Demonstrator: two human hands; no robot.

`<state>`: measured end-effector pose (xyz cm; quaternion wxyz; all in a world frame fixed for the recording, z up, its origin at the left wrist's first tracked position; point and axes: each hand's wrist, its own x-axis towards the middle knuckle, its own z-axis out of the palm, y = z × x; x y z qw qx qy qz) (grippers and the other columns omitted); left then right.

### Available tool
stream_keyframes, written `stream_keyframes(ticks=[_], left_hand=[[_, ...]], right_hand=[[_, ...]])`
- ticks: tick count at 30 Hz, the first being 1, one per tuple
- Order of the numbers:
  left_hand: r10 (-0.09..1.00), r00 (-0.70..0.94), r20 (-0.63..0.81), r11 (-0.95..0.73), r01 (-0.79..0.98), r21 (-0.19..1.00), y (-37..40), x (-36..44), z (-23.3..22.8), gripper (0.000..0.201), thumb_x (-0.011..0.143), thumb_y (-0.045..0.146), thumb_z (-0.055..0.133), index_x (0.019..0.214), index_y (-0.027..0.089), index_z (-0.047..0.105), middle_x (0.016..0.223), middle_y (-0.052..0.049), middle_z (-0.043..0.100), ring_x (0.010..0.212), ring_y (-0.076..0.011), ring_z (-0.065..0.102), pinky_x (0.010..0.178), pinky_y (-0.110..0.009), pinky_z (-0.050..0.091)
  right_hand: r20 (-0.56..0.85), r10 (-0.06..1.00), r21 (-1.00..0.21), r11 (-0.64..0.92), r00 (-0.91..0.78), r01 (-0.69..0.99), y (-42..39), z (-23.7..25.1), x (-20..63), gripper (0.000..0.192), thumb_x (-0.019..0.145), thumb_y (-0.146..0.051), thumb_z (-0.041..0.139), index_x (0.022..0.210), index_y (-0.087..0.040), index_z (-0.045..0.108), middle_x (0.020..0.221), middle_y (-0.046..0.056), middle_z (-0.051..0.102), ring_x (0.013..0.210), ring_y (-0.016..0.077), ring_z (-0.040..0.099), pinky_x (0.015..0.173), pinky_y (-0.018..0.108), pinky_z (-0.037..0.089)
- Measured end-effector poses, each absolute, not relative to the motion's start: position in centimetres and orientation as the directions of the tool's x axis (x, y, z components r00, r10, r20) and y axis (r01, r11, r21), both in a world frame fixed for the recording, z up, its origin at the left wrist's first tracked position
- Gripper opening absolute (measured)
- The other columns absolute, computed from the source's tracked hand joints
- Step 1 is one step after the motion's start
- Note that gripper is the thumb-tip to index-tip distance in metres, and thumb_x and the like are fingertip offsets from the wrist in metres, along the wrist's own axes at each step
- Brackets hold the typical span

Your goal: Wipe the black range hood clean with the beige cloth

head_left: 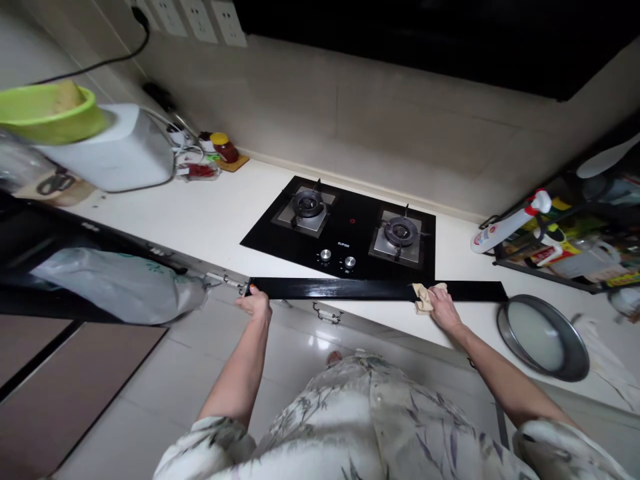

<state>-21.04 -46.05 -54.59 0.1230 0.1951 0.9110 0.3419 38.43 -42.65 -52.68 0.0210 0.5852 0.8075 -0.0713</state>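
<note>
Where the white counter [210, 220] meets its front edge, a long glossy black strip [350, 289] lying flat, running left to right just in front of the black two-burner gas hob [345, 230]; left hand [256, 305] clamped on the strip's left end, fingers curled over the top; right hand [443, 310] further along toward the right end, closed on a crumpled beige cloth [425, 297] and pressing it against the strip's top face; cloth bunched, partly under the fingers; both forearms bare, sleeves of a pale leaf-printed garment [360, 420] low in the view. Just right of the strip's right end, a round metal lid [543, 337] lying on the counter, near but apart; beyond it, a white spray bottle with a red nozzle [510, 227] lying tilted against a dark rack of bottles and packets [575, 247]. Far left on the counter, a white appliance [120, 150] bearing a green bowl [50, 113]; beside it a small red-filled jar with a yellow cap [225, 147] against the wall; below the counter edge, a pale plastic bag [115, 283] hanging over a dark opening.
</note>
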Motion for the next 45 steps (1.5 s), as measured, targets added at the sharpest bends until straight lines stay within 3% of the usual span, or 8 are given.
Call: stream_keyframes(ticks=[3,5,8,10,14,25,35,45], left_hand=[[0.411,-0.911,0.021,0.698,0.33,0.636,-47.4,-19.3,-53.1,0.04,0.106,0.03,0.05,0.142,0.013,0.049,0.134,-0.027,0.058,0.13,-0.0437,0.058,0.106,-0.066,0.049],[0.555,-0.816,0.158,0.637,0.54,0.55,-48.2,-17.0,-52.2,0.046,0.102,0.037,0.063,0.139,0.012,0.052,0.145,-0.028,0.052,0.139,-0.0458,0.049,0.113,-0.066,0.041],[0.906,-0.374,0.2,0.298,0.896,0.328,-48.8,-11.8,-50.9,0.046,0.097,0.04,0.074,0.133,0.014,0.062,0.15,-0.026,0.051,0.141,-0.0439,0.045,0.119,-0.059,0.034],[0.998,-0.02,0.066,0.004,0.972,0.235,-48.6,-8.1,-50.1,0.047,0.096,0.036,0.076,0.138,0.017,0.063,0.146,-0.024,0.057,0.135,-0.0408,0.052,0.116,-0.054,0.037],[0.954,0.258,-0.153,-0.231,0.957,0.175,-46.7,-3.0,-48.5,0.048,0.097,0.018,0.068,0.144,0.017,0.062,0.14,-0.022,0.062,0.13,-0.0382,0.058,0.112,-0.05,0.043],[0.902,0.329,-0.28,-0.254,0.928,0.273,-40.5,-5.4,-39.7,0.012,0.08,0.012,0.07,0.079,0.023,0.066,0.078,-0.005,0.067,0.082,-0.0271,0.07,0.076,-0.031,0.048],[0.719,0.563,-0.408,-0.104,0.668,0.737,-37.9,-6.3,-31.3,0.026,0.061,0.038,0.066,0.07,0.022,0.048,0.064,0.005,0.043,0.06,-0.0121,0.037,0.058,-0.026,0.028],[0.756,0.489,-0.435,-0.015,0.677,0.736,-41.3,-13.0,-27.4,0.026,0.063,0.04,0.073,0.072,0.021,0.056,0.066,0.003,0.052,0.059,-0.0142,0.046,0.057,-0.025,0.034]], right_hand=[[-0.126,0.925,-0.17,0.337,-0.359,0.926,-42.6,-52.7,38.1,0.044,0.092,-0.013,0.043,0.124,-0.014,0.074,0.123,0.02,0.064,0.114,0.0307,0.052,0.1,0.046,0.044],[-0.147,0.899,-0.224,0.375,-0.411,0.9,-42.3,-52.4,37.3,0.039,0.094,-0.013,0.042,0.117,-0.014,0.074,0.116,0.018,0.064,0.11,0.0278,0.05,0.099,0.043,0.042],[-0.184,0.866,-0.257,0.414,-0.465,0.873,-41.3,-51.6,36.0,0.034,0.096,-0.012,0.043,0.111,-0.012,0.073,0.112,0.017,0.063,0.108,0.0255,0.049,0.097,0.039,0.038],[-0.203,0.845,-0.263,0.439,-0.494,0.859,-40.5,-50.8,35.1,0.03,0.097,-0.013,0.045,0.109,-0.012,0.073,0.111,0.016,0.062,0.108,0.0244,0.049,0.094,0.037,0.035],[-0.222,0.794,-0.282,0.503,-0.566,0.817,-38.9,-48.4,33.1,0.025,0.102,-0.026,0.055,0.111,-0.014,0.074,0.106,0.012,0.063,0.103,0.0213,0.051,0.09,0.031,0.031],[0.033,0.772,-0.282,0.617,-0.635,0.735,-35.6,-39.8,31.1,0.028,0.101,-0.02,0.051,0.116,-0.015,0.075,0.107,0.013,0.066,0.105,0.0244,0.055,0.096,0.036,0.038],[0.406,0.46,0.196,0.8,-0.79,0.566,-38.7,-34.4,20.9,0.043,0.11,-0.022,0.041,0.15,-0.023,0.056,0.128,0.015,0.064,0.109,0.0265,0.054,0.096,0.046,0.043],[0.484,0.794,-0.012,0.426,-0.367,0.905,-33.4,-28.7,44.1,0.049,0.107,-0.021,0.04,0.151,-0.014,0.06,0.151,0.019,0.056,0.142,0.0343,0.043,0.121,0.055,0.03]])
